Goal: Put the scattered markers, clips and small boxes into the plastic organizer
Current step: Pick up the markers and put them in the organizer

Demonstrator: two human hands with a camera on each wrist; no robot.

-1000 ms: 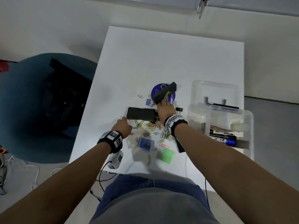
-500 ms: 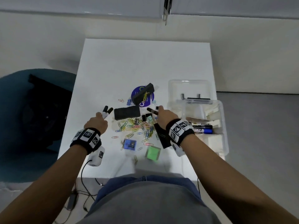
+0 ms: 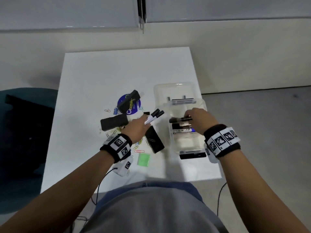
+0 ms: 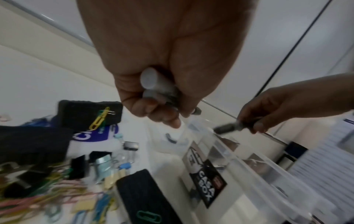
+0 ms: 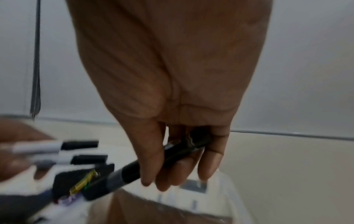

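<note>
My left hand (image 3: 139, 126) grips two white markers with black caps (image 3: 155, 115), their caps pointing toward the clear plastic organizer (image 3: 200, 105). The left wrist view shows their grey ends (image 4: 153, 84) inside my fist (image 4: 162, 91). My right hand (image 3: 196, 118) holds a black marker (image 3: 178, 119) over the organizer's middle compartment; in the right wrist view my fingers (image 5: 184, 166) curl round that marker (image 5: 134, 171). More markers (image 3: 182, 130) lie inside the organizer. Coloured paper clips (image 3: 139, 145), a green box (image 3: 143, 159) and black boxes (image 3: 154, 141) lie scattered on the white table (image 3: 101, 73).
A black eraser-like block (image 3: 114, 122) and another black block (image 3: 128, 101) on a purple disc (image 3: 133, 109) sit left of the organizer. The organizer's open lid (image 3: 175, 91) lies behind it. A dark blue chair (image 3: 25, 132) stands left of the table. Cables hang near the table's front edge.
My left hand lifted two markers from the table's left and carried them right toward the organizer. My right hand took a black marker from the pile and moved it over the organizer.
</note>
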